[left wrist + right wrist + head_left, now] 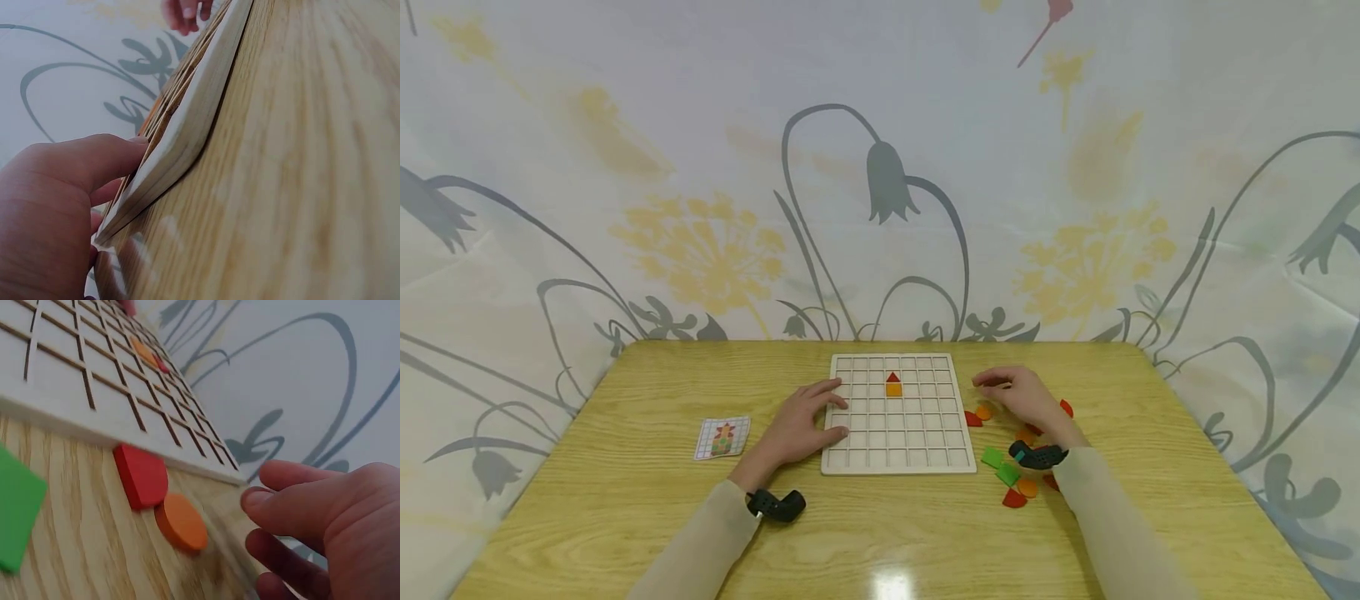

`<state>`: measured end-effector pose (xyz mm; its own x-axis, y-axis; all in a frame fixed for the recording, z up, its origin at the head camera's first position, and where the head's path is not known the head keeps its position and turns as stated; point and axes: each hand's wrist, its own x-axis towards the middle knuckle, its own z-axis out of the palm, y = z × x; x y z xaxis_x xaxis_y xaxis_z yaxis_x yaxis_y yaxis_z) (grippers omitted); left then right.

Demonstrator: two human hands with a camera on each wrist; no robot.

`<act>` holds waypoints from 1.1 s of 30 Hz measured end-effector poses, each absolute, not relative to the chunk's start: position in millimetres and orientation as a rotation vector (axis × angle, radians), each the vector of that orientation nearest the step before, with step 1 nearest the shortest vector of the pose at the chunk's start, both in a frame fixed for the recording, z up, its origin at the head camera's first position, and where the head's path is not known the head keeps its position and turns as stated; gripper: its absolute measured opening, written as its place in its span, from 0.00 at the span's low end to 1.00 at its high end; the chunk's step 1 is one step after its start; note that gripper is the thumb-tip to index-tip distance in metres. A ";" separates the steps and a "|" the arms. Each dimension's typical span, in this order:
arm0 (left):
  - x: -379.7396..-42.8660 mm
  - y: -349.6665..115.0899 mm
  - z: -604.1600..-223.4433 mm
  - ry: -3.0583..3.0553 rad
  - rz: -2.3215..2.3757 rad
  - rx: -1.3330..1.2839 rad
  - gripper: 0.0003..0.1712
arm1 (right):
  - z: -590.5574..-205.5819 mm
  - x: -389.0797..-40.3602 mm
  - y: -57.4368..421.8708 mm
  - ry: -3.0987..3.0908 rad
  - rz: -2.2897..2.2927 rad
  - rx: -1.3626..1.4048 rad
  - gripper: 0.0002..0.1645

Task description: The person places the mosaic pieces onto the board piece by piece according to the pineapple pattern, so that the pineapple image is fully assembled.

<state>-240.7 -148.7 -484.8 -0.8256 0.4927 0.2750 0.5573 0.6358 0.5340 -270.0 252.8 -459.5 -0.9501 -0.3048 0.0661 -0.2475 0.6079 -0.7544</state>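
A white grid board [898,458] lies on the table, with a red triangle [892,377] directly above an orange square [893,390] in its upper middle cells. At the board's left edge rests my left hand [796,427], fingers spread over the rim; the left wrist view shows the thumb [115,159] on the edge. My right hand [1022,397] is off the board's right side with loosely bent fingers and nothing between them. Close to it in the right wrist view are a red curved piece [142,478] and an orange rounded piece [182,524], touching each other.
More loose pieces lie right of the board: green squares [1008,474], an orange piece [1027,487] and red pieces [1014,498], some partly under the right wrist. A small card [722,438] with a coloured grid picture lies left. A patterned curtain [880,275] hangs behind the table.
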 end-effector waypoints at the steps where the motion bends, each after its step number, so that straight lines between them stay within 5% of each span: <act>1: -240.9 -148.5 -485.4 -2.748 -0.951 -0.883 0.19 | -460.3 -269.0 259.4 2.753 -1.236 -0.488 0.14; 11: -242.1 -148.0 -489.2 -2.725 -0.945 -0.890 0.18 | -459.1 -262.4 294.5 2.679 -1.106 -0.637 0.16; 21: -242.9 -149.2 -487.5 -2.730 -0.946 -0.895 0.19 | -455.3 -258.1 259.0 2.696 -1.019 -0.744 0.20; 33: -243.7 -148.2 -488.2 -2.733 -0.937 -0.894 0.18 | -458.3 -258.6 248.2 2.702 -1.075 -0.608 0.11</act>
